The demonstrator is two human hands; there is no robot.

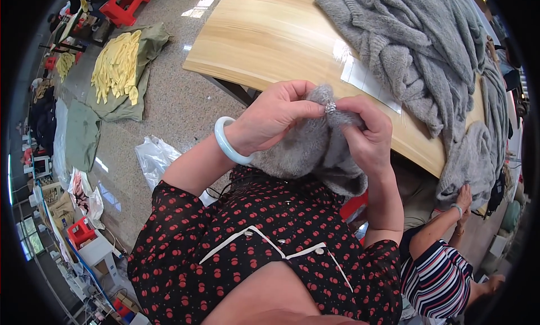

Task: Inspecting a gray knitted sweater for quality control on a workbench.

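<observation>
Just off the near edge of the wooden table [253, 30], a grey knit garment [298, 148] is held, its silvery strip [331, 107] pinched by the closed fingers of the left hand [275, 114] and right hand [371, 134]. This piece seems unfinished; whether the grey knitwear heap [416, 38] on the table's right side is done cannot be told.

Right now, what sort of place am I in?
Probably a knitwear workshop: grey knit garments are heaped on a wood-grain table, and yellow garments lie piled on green cloth.
</observation>
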